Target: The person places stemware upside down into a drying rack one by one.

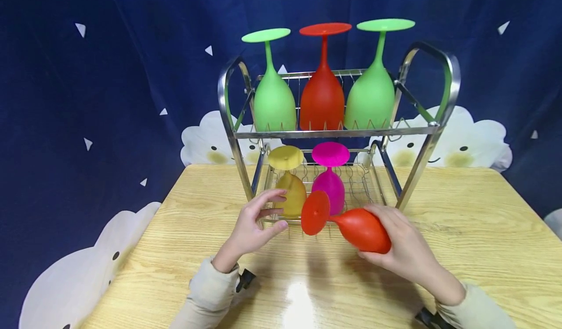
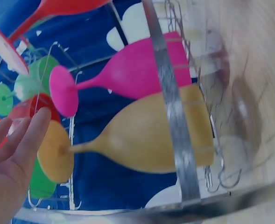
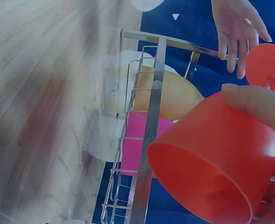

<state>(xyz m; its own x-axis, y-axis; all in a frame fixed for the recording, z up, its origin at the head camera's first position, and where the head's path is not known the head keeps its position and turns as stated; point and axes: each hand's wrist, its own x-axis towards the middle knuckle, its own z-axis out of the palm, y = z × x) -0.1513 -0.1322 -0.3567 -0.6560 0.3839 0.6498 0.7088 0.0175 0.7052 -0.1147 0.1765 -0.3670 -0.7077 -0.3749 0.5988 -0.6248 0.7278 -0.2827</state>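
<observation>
My right hand (image 1: 406, 243) grips a red plastic goblet (image 1: 363, 230) by its bowl. The goblet lies tilted sideways, its round foot pointing left and, in the right wrist view, its open rim (image 3: 200, 186) facing the camera. Left of that foot, my left hand (image 1: 254, 221) is held with fingers spread and nothing in them. It hovers in front of a yellow goblet (image 1: 291, 195), which stands upside down on the lower tier of a metal rack (image 1: 333, 134). Beside the yellow one, a magenta goblet (image 1: 328, 187) also stands upside down, partly behind the red foot.
On the rack's upper tier stand upside-down goblets: a green one (image 1: 275, 102), a red one (image 1: 322, 99) and another green one (image 1: 371, 99). The rack rests on a wooden table (image 1: 465, 221). Behind hangs a dark blue curtain (image 1: 110, 99) with white clouds and triangles.
</observation>
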